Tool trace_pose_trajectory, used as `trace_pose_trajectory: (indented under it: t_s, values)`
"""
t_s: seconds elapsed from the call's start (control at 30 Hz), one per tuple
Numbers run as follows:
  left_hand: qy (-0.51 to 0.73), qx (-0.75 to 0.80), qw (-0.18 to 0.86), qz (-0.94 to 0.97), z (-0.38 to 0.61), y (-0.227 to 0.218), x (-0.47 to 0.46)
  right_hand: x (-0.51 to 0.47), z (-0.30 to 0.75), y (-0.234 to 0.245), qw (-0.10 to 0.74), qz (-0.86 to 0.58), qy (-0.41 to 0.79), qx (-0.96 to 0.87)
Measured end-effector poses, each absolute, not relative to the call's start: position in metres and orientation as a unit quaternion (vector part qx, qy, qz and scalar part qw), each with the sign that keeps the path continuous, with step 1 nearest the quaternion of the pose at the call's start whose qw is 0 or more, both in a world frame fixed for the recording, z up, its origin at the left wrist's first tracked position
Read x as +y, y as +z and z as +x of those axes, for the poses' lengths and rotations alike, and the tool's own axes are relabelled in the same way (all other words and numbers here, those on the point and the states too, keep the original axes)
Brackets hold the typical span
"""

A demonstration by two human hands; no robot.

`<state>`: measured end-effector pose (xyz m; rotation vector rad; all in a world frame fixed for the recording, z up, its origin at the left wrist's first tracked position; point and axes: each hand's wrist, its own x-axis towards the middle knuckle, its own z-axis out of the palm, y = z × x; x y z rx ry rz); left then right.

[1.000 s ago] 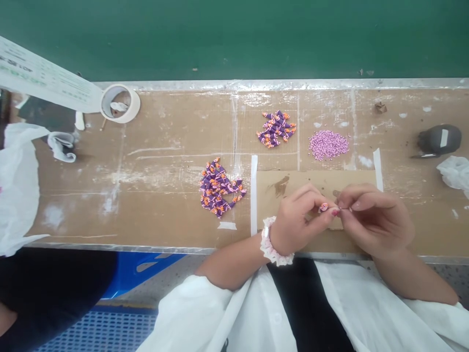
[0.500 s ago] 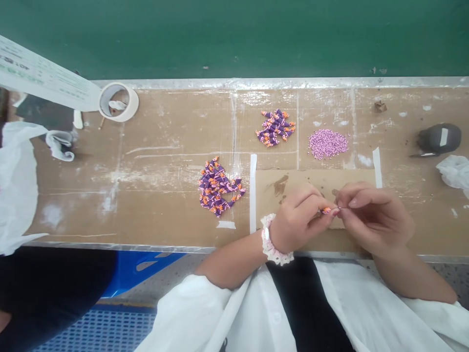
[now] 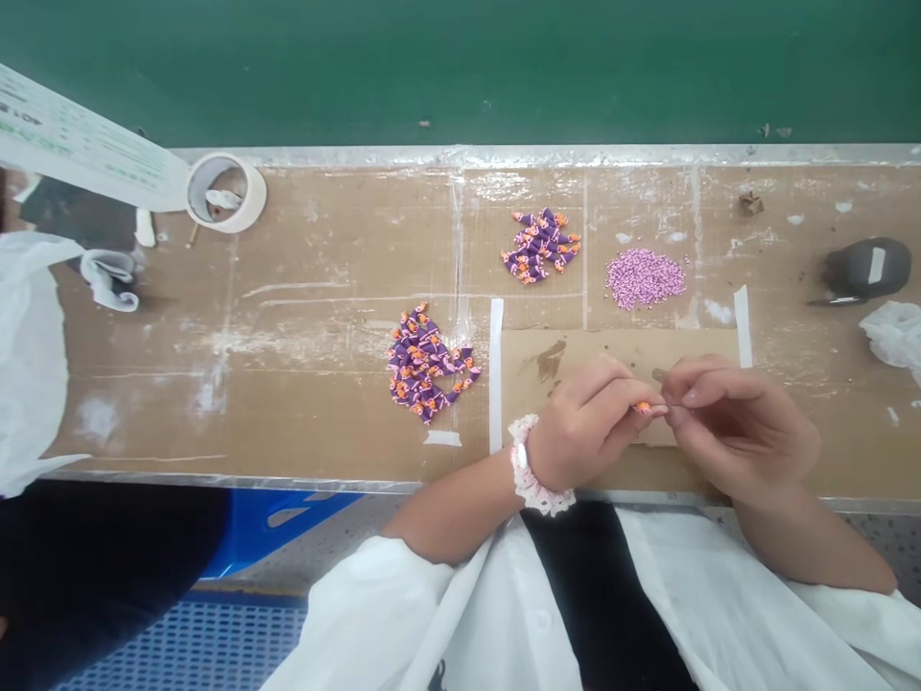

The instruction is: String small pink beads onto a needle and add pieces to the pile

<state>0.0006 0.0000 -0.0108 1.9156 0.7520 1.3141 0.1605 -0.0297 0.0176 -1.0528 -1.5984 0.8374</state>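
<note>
My left hand (image 3: 594,422), with a lacy scrunchie at its wrist, is closed on a small orange-tipped piece (image 3: 643,408); most of that piece is hidden by the fingers. Beside it, the thumb and forefinger of my right hand (image 3: 748,427) pinch something thin and tiny at the end of the piece. Both sets of fingertips nearly meet over a taped-down cardboard sheet (image 3: 525,393). Small purple pieces with orange and pink ends lie in a left pile (image 3: 424,365) and a far pile (image 3: 541,248). Behind my hands spreads a heap of tiny pink beads (image 3: 646,278).
A roll of white tape (image 3: 251,202) stands at the far left by a printed sheet (image 3: 93,144). On the right are a dark rounded object (image 3: 867,267) and crumpled white plastic (image 3: 896,334). A blue stool (image 3: 251,533) stands below the table's front edge.
My right hand has shifted very slightly to the right, and the piece's orange end has turned a little in my left fingers. The whole view has tilted slightly. The piles look the same.
</note>
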Motion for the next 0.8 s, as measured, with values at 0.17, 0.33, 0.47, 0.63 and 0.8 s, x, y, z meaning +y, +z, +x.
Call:
trace_pose_trajectory:
  t_s: [0.17,0.33,0.47,0.63,0.8]
  values:
    - [0.485,0.302,0.401,0.716,0.000,-0.008,0.000,-0.032,0.161,0.019,0.502,-0.447,0.375,-0.639]
    - [0.482,0.303,0.449,0.689,0.000,-0.006,0.002,-0.034,0.158,0.023,0.497,-0.471,0.393,-0.614]
    - [0.494,0.348,0.523,0.601,-0.003,-0.005,0.006,-0.032,0.159,0.025,0.497,-0.519,0.408,-0.564]
    - [0.497,0.392,0.621,0.462,-0.005,-0.007,0.008,-0.028,0.170,0.026,0.342,-0.597,0.394,-0.609]
    - [0.489,0.392,0.655,0.422,-0.004,-0.009,0.007,-0.030,0.174,0.032,0.177,-0.616,0.288,-0.712]
